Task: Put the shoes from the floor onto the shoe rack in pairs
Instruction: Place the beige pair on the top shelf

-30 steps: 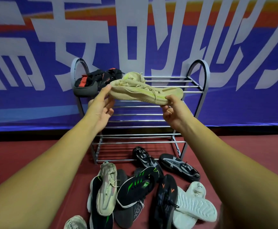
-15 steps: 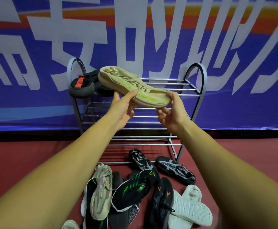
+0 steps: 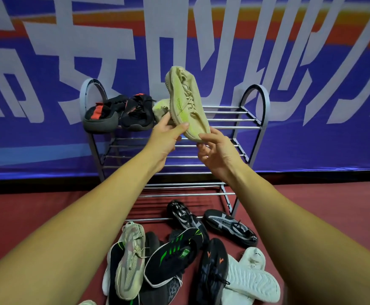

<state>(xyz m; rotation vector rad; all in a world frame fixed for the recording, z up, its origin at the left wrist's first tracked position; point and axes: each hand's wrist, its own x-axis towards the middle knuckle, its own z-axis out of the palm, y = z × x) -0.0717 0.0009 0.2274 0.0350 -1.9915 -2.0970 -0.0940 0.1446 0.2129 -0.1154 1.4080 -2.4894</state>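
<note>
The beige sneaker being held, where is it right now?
The beige sneaker is centre frame, tilted toe-down above the shoe rack top shelf, held by both hands, just right of its partly hidden mate.

Beige shoe [image 3: 187, 104] with yellow-green streak; black-and-red pair [image 3: 118, 114]; blue banner [image 3: 311, 128] with white characters.

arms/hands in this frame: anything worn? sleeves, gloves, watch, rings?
Nothing worn that shows. Both forearms are bare up to the frame edge, no sleeves in view. The left hand and right hand are ungloved, with no watch, band or ring visible. No markings or tattoos visible.
</note>
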